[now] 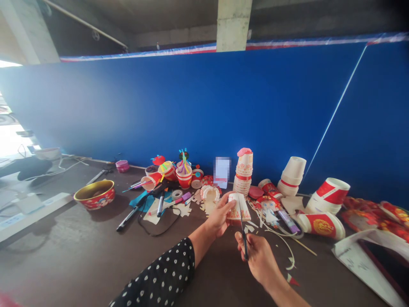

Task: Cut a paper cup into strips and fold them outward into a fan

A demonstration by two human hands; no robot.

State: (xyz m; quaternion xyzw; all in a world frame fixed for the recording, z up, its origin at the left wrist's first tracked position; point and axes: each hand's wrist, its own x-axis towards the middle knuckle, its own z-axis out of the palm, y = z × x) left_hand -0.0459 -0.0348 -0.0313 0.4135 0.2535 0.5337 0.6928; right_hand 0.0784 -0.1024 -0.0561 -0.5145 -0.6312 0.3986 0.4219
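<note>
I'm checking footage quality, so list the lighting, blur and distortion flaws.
Head view, left edge: daylight glare washes out the power strip; head view, left: soft shadow below the bowl; head view, middle: pixelation masks an upright panel, and print on the paper cup looks soft; head view, right: the dark device seems stretched.

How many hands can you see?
2: the bare left hand holds a white paper cup with red-orange print; the bare right hand holds black-handled scissors.
</note>
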